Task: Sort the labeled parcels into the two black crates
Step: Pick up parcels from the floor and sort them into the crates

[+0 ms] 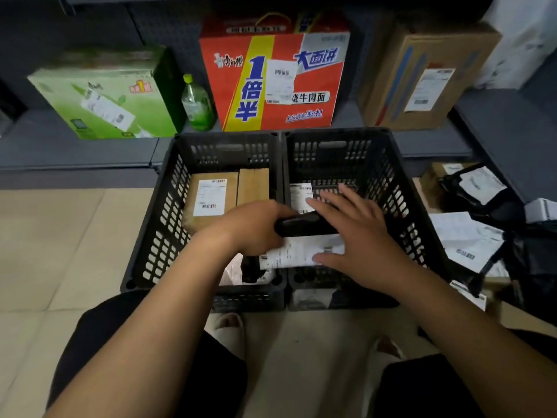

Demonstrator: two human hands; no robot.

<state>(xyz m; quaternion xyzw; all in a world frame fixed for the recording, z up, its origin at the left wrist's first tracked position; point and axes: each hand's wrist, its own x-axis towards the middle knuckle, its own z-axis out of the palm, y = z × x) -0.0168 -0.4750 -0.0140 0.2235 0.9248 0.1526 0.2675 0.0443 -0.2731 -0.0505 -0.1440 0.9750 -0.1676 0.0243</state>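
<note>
Two black slatted crates stand side by side on the floor, the left crate [156, 218] and the right crate [401, 203]. In the left crate lie a cardboard box [211, 191] with a white label and a second plain cardboard box [253, 185]. My left hand [256, 227] grips a black bagged parcel [301, 226] with a white label [298, 251], held over the wall between the crates. My right hand [355, 233] rests with straight fingers on that parcel. Another labelled black parcel [301, 194] lies in the right crate.
A pile of labelled black and white bag parcels [482, 233] lies on the floor to the right. On the grey shelf behind stand a green carton [105, 95], a green bottle [197, 104], a red noodle carton [277, 82] and a brown box [422, 76]. My knees and slippers are below.
</note>
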